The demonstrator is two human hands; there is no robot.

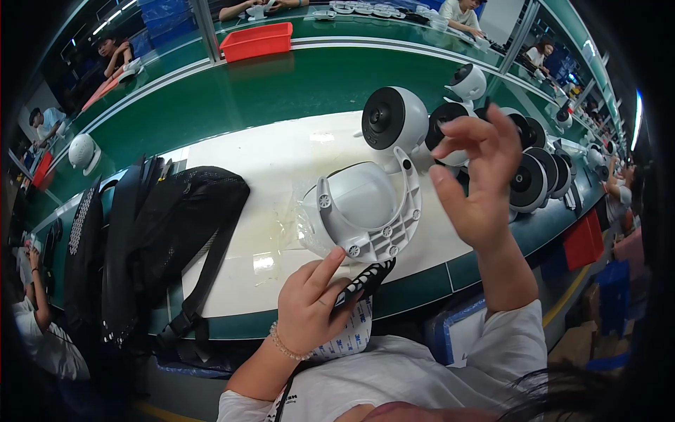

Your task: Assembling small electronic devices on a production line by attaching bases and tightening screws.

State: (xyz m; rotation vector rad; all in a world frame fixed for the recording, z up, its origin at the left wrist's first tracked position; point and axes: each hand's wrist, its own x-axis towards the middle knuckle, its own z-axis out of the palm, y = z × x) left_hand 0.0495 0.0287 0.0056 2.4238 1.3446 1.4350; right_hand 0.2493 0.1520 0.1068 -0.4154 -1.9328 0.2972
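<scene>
My left hand [309,302] grips a black perforated strip [369,278], with a white printed backing sheet [351,334] hanging below it. Its index finger reaches the near edge of a white plastic stand [383,243]. That stand lies underside up on the table, attached to a white rounded housing [358,193]. Round recesses show along the stand, and a black dot sits at its far tip. My right hand [478,183] is raised to the right of the stand, its curved fingers and thumb apart. A dark spot near its fingertips is too blurred to identify.
Several white round devices with black faces [385,119] stand at the right. A black bag with straps [190,204] lies on the left over the white work mat [246,281]. A red tray [256,42] sits at the back. Other people work around the green tables.
</scene>
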